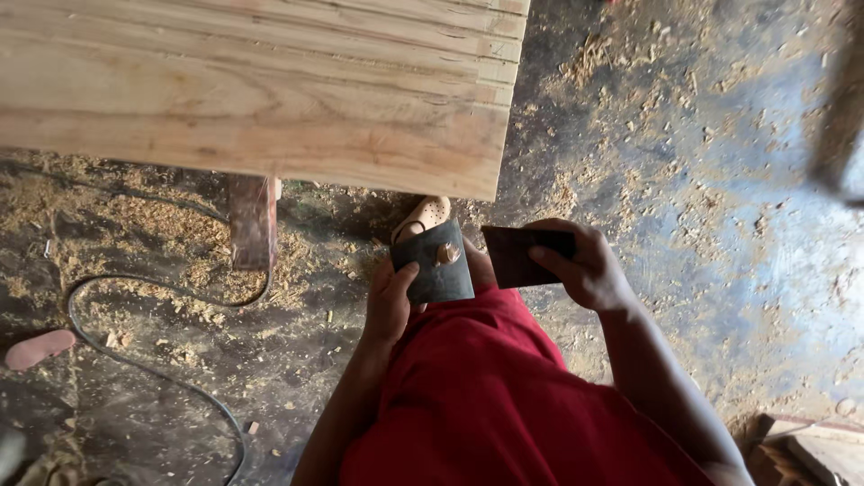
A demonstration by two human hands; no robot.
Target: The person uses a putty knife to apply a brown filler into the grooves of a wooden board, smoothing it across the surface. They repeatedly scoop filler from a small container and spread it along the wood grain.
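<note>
My left hand (pixel 391 301) covers the lower corner of the dark plate (pixel 435 263), and my right hand (pixel 585 268) hides the far end of the dark sheet (pixel 517 256). The plate conceals most of my sandal (pixel 425 216). The plank stack (pixel 261 81) runs off the top and left edges. A blurred dark shape (pixel 841 108) at the right edge cannot be identified. The cable (pixel 135 346) leaves the frame below.

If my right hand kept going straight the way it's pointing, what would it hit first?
The right hand points leftward with its dark sheet; that sheet would likely meet the dark plate with a knob in the left hand first, though depth is unclear.
</note>
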